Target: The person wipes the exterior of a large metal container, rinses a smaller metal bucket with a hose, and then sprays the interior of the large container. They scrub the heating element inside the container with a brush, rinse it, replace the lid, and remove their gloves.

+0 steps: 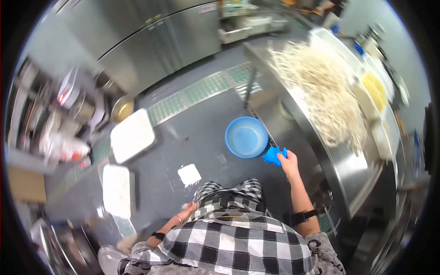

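At the right, my right hand (288,164) pinches a crumpled bright blue cloth-like piece (274,156), held out beside the steel table. Just left of it, a round blue basin (246,137) rests on the dark floor. My left hand (188,212) hangs low by my checked trousers; its fingers are partly hidden against the leg, so whether it is open or closed is unclear. In front of that hand, a white square patch (189,175) lies on the floor.
A steel table (337,167) at the right bears a large heap of pale noodle-like strands (321,87). Two white-filled tubs (133,135) (117,191) stand on the floor at left. Steel cabinets (160,43) line the back. Another person (332,18) stands at the far upper right.
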Tool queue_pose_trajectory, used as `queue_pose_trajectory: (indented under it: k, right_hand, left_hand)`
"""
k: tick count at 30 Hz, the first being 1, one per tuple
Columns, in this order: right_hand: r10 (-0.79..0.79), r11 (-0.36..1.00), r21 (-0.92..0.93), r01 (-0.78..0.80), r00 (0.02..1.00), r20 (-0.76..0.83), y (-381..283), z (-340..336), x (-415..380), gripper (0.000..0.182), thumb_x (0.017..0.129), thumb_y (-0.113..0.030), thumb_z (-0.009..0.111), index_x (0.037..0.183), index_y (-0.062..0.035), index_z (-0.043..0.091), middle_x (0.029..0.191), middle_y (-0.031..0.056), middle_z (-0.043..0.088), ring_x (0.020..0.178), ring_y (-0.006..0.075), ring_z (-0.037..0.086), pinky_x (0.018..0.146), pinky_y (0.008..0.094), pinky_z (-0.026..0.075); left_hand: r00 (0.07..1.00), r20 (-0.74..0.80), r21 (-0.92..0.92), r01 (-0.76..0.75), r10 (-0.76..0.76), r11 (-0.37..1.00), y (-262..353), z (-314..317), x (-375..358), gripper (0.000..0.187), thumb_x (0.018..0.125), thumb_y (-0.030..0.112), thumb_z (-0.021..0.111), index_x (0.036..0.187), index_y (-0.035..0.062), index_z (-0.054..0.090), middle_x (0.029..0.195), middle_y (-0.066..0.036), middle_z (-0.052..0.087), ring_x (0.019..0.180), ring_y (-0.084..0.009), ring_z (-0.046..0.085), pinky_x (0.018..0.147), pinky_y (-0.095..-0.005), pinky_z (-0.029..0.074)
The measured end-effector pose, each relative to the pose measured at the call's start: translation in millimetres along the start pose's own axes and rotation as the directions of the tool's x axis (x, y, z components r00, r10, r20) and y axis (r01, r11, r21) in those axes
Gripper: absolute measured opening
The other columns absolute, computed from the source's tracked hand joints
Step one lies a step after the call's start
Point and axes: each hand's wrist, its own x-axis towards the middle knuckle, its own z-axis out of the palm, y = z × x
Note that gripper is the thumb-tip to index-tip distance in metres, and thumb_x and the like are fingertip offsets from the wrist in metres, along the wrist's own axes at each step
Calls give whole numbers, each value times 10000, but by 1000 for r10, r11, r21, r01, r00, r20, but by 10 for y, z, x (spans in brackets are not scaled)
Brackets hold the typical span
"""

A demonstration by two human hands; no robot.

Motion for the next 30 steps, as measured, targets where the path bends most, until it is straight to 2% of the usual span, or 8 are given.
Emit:
queue_pose_trajectory:
  k: [3,5,6,8,10,13,15,30]
  right_hand:
    - [-37,998,48,29,984,174,-91,441,75,97,730,-117,543,731,-20,548,640,-16,524,555,41,443,511,195,354]
    - [-47,999,19,44,952,304,-90,776,159,98,728,-122,547,726,-24,547,628,-25,507,555,40,433,508,197,346]
    - [-30,999,1,32,933,359,-137,942,162,101,727,-125,548,728,-24,547,626,-26,503,558,40,432,511,198,346]
    - [-22,999,-19,35,891,453,-270,1221,156,107,727,-128,549,734,-22,548,627,-25,502,565,42,435,517,199,349]
    - [-21,998,-33,46,840,542,-370,1512,211,113,727,-132,549,741,-20,550,629,-24,500,572,44,438,524,199,351]
    - [-16,985,-122,120,774,632,-450,1936,265,112,726,-133,550,736,-21,548,626,-22,498,574,47,437,527,202,355]
    - [-62,978,-118,172,778,625,-493,2225,302,113,724,-140,552,701,-32,533,606,-25,485,558,46,425,503,205,347]
    - [-145,868,-208,451,630,763,-1581,3448,549,150,736,-157,548,656,-47,485,576,-36,437,533,41,378,471,202,309]
  left_hand:
    - [983,-183,-142,-59,33,988,-144,251,-217,740,737,467,487,1249,16,201,1292,-128,213,1168,-207,258,933,-274,232]
    - [886,-381,318,-142,263,937,-568,103,-120,647,744,422,490,1227,52,272,1241,-174,292,1113,-282,335,906,-304,286]
    - [879,-410,283,-133,245,950,-934,-49,11,647,744,422,490,1227,52,272,1241,-174,292,1113,-282,335,906,-304,286]
    - [809,-33,742,-374,587,557,-1609,-261,274,492,762,389,459,1145,87,397,1113,-200,410,968,-320,447,808,-349,369]
    - [851,-355,650,-74,388,756,-1199,-18,-116,386,773,385,430,992,70,477,924,-184,484,840,-328,487,717,-383,385]
    - [661,-679,493,87,320,865,-243,236,-700,381,787,387,389,784,45,555,659,-172,555,698,-350,527,622,-419,406]
    - [569,-801,353,200,185,914,145,182,-757,408,792,394,367,804,31,555,734,-198,554,740,-353,524,650,-419,409]
    - [659,-746,120,-11,98,993,921,-694,-474,545,790,482,289,714,29,583,751,-192,558,780,-343,523,698,-391,401]
